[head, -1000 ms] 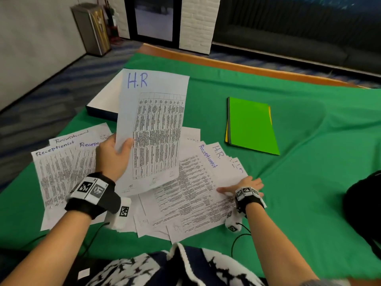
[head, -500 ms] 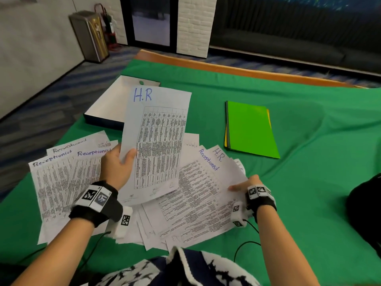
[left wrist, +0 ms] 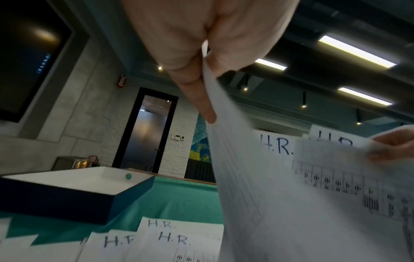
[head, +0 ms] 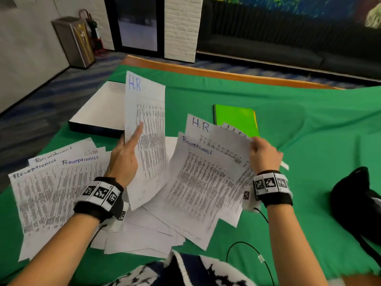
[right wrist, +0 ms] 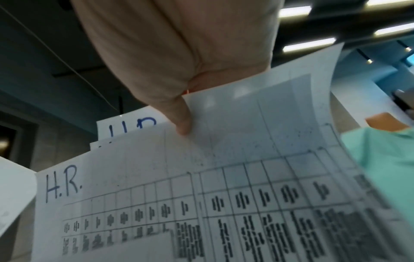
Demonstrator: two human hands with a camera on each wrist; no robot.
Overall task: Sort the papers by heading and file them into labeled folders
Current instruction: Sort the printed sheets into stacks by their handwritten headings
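Green cloth covers the table, with a grey bin standing on the floor beyond its far left corner. At the left edge of the cloth lie the Receptionist sheets, overlapping one another and flat. Behind them sits a shallow open box, dark outside and white inside, well apart from the green folder further right.

Next comes the left hand, which grips an H.R sheet held nearly upright; the wrist view shows the paper's edge pinched between thumb and fingers, one finger lying straight along it. Under and beside it spreads the loose pile of unsorted pages (several headed H.R. near the box).

To the right, the right hand pinches the top right corner of a lifted bundle, thumb on the near face. Its front page reads Receptionist, and pages headed H.R. fan out behind, partly hiding the folder. A black bag rests on the cloth at the far right.
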